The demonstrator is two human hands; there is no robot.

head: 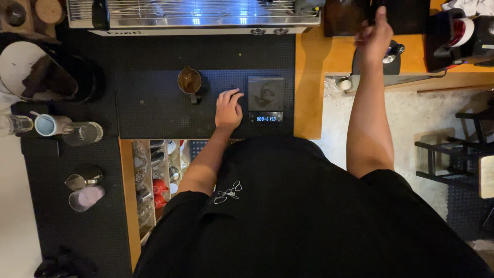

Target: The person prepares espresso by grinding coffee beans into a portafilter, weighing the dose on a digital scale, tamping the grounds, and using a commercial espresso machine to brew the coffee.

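Nearest: the person's black shirt is filling the lower frame, hiding the counter edge. Left hand [228, 109] is lying flat, fingers spread and holding nothing, on the black perforated mat [154, 103], just beside the digital scale [266, 100], whose display is glowing blue. A metal pitcher [190, 82] is standing on the mat left of that hand, apart from it. Farther off, right hand [374, 37] is reaching up to a dark machine [350, 15] at the top edge; the fingers are curling around something dark, too obscured to identify. The espresso machine's drip tray [193, 15] is being cut off by the frame.
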